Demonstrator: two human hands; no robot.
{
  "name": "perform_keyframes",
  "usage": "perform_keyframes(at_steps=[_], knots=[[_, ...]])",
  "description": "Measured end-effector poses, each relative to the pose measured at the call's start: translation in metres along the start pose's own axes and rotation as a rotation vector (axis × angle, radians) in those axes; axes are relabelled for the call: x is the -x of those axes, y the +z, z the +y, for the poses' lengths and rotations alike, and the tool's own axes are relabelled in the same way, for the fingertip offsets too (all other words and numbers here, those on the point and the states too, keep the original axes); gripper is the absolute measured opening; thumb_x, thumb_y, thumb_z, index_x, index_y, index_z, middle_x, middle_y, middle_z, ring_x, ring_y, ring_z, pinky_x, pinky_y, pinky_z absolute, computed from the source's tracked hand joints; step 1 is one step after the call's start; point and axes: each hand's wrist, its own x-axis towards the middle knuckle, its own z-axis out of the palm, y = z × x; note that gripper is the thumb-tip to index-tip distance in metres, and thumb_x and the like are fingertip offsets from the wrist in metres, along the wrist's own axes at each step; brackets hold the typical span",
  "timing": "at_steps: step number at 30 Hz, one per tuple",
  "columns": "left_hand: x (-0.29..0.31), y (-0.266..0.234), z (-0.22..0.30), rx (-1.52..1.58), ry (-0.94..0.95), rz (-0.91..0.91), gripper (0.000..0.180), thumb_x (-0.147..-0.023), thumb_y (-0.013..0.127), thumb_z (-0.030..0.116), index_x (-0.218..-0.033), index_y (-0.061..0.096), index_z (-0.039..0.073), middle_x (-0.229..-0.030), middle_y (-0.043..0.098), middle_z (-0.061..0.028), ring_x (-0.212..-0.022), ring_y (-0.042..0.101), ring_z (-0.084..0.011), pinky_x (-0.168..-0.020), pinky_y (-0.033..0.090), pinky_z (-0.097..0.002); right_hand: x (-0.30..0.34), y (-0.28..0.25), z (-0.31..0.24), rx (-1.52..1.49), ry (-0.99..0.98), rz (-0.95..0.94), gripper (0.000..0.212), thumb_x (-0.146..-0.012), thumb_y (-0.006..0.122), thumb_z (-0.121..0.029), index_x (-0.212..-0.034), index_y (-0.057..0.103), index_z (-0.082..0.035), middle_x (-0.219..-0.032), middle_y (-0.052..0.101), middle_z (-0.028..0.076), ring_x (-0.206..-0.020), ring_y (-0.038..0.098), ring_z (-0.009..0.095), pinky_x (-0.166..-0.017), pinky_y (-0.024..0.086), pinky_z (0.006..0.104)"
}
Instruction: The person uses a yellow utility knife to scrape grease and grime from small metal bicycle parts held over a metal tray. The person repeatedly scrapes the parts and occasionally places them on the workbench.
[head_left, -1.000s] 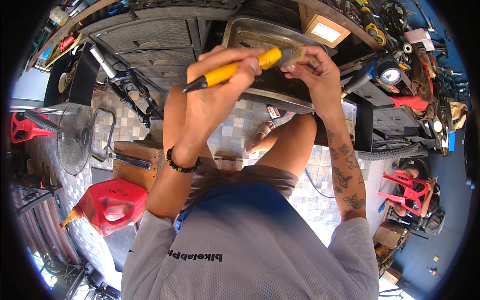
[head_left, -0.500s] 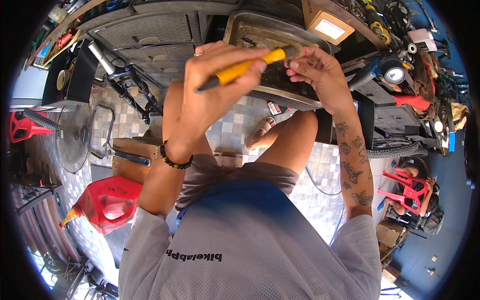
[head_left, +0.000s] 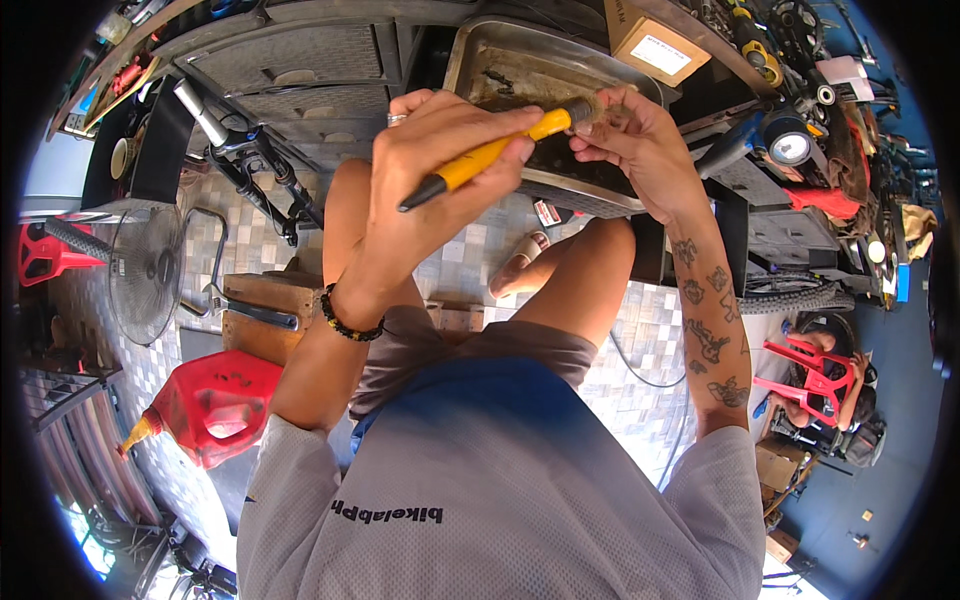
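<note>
My left hand [head_left: 425, 160] is closed around the handle of a brush [head_left: 478, 162], yellow with a dark butt end. Its pale bristles [head_left: 597, 106] meet the fingertips of my right hand [head_left: 645, 140]. Those right fingers are pinched together on something small by the bristles, too hidden to name. Below both hands is a metal tray [head_left: 462, 62], its bottom stained dark with wet-looking grime.
A cardboard box [head_left: 655, 52] sits beyond the tray to the right, near crowded tools. At left are a bicycle fork [head_left: 255, 150], a fan [head_left: 148, 270], a wooden box [head_left: 262, 335] and a red jug [head_left: 215, 405]. Another person sits far right by a red chair [head_left: 815, 375].
The brush and my left hand have shifted very slightly, the brush's butt end dropping a little. My right fingers stay at the bristles, with only a small change in pose.
</note>
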Motion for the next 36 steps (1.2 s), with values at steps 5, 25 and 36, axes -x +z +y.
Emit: perform_keyframes(at_steps=[5,25,36], knots=[[0.002,0.002,-0.003,-0.023,-0.004,-0.01,0.028,-0.09,0.092,0.008,-0.118,0.091,0.008,-0.094,0.086,-0.0062,-0.082,0.075,-0.0185,-0.097,0.044,-0.0319,0.001,0.003,0.006,-0.054,-0.005,-0.016,0.025,-0.109,0.079,-0.003,-0.13,0.064,-0.004,-0.113,0.079,0.01,-0.102,0.081,0.019,-0.093,0.068,0.0341],[-0.026,0.031,-0.008,-0.009,-0.208,-0.002,0.022,-0.101,0.088,0.037,-0.099,0.093,0.016,-0.073,0.079,-0.0026,-0.069,0.07,-0.0225,-0.095,0.044,-0.037,-0.001,-0.012,0.003,-0.036,-0.025,-0.044,0.025,-0.115,0.073,-0.012,-0.136,0.073,0.0,-0.121,0.078,0.007,-0.11,0.075,0.015,-0.096,0.063,0.0313],[-0.006,0.026,-0.007,-0.076,-0.161,0.003,0.022,-0.103,0.085,0.035,-0.103,0.092,0.014,-0.077,0.081,-0.0008,-0.074,0.072,-0.0189,-0.099,0.042,-0.0395,-0.002,-0.001,0.007,0.065,-0.099,-0.094,0.026,-0.117,0.071,-0.013,-0.137,0.071,0.002,-0.123,0.078,0.008,-0.111,0.073,0.015,-0.099,0.059,0.0318]])
